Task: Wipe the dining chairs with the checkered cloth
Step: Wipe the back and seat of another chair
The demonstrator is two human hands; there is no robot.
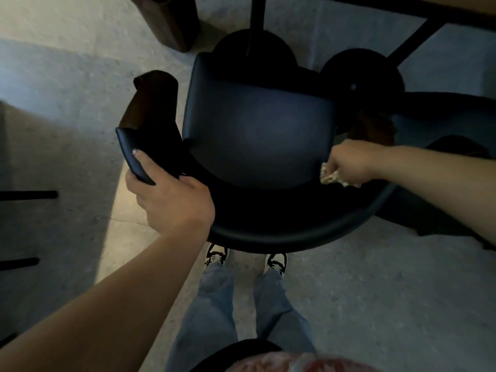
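A dark padded dining chair (257,135) with a curved backrest and wooden arm ends stands right in front of me, seen from above. My left hand (169,194) grips the left end of the backrest, thumb over its top edge. My right hand (351,162) holds the bunched checkered cloth (331,178) and presses it against the inner right side of the backrest, beside the seat. Most of the cloth is hidden inside my fist.
Two round black table bases (255,52) (362,73) with posts stand beyond the chair under a table (456,9). Another dark chair (451,122) sits at the right. A wooden chair leg (174,22) is at the top left. My feet (244,260) stand on the concrete floor behind the chair.
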